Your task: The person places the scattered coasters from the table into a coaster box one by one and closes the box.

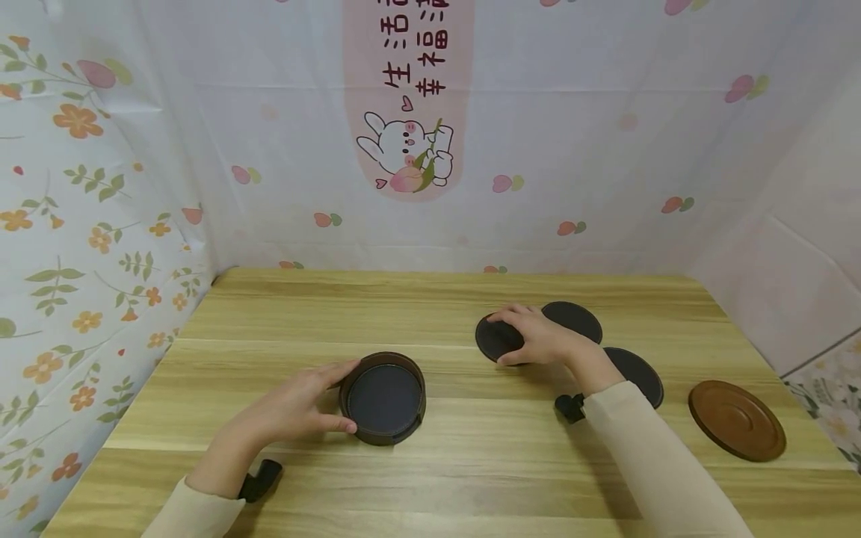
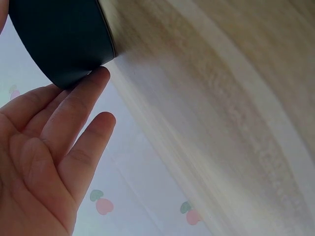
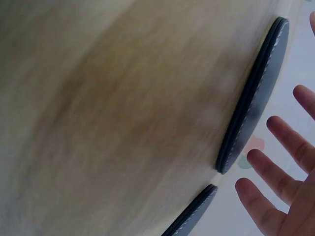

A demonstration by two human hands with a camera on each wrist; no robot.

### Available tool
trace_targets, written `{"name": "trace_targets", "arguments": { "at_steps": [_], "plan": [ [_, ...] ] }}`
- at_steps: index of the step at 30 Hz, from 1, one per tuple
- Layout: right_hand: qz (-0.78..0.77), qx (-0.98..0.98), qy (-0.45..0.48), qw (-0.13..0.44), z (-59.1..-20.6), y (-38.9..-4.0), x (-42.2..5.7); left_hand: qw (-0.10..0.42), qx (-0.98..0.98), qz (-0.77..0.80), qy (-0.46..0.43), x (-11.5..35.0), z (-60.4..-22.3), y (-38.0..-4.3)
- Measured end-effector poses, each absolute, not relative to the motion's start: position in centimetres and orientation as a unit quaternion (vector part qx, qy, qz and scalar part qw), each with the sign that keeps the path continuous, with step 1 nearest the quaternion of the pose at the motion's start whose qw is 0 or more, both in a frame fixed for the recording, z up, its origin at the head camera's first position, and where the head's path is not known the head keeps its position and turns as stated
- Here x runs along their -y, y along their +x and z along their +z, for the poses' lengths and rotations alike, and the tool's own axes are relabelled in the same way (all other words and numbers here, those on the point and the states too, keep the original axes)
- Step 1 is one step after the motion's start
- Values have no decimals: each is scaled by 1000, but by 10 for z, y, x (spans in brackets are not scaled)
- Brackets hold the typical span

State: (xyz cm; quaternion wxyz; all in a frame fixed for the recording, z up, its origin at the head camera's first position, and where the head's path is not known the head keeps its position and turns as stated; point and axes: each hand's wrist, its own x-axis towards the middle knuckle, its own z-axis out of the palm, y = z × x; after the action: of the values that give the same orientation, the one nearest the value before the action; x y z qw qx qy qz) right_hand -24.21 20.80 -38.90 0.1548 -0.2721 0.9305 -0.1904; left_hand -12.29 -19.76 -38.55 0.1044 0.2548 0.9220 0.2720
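A round, low-walled coaster holder, dark outside and brown within, stands left of centre with a black round coaster lying inside. Its left side is held by my left hand, thumb at the front and fingers toward the back. In the left wrist view, fingertips meet the lower edge of the dark holder. My right hand hovers with spread fingers over another black coaster, partly covering it. The right wrist view shows these fingers apart from the stitched, layered edge of a black coaster.
Two more black coasters, a back one and a nearer one partly behind the right forearm, lie on the wooden table. A brown round lid-like disc is at the far right. Patterned cloth hangs behind.
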Motion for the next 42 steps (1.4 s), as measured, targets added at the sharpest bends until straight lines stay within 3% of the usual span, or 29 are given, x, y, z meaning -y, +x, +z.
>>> {"name": "trace_targets", "arguments": {
  "at_steps": [28,42],
  "plan": [
    [-159,-931,-247,216,-389,-245,-207,110,-924,264,255,197,-386,-127],
    [-118,-937,-266,192,-386,-243,-195,113,-923,274,246,198,-387,-125]
  ]
}}
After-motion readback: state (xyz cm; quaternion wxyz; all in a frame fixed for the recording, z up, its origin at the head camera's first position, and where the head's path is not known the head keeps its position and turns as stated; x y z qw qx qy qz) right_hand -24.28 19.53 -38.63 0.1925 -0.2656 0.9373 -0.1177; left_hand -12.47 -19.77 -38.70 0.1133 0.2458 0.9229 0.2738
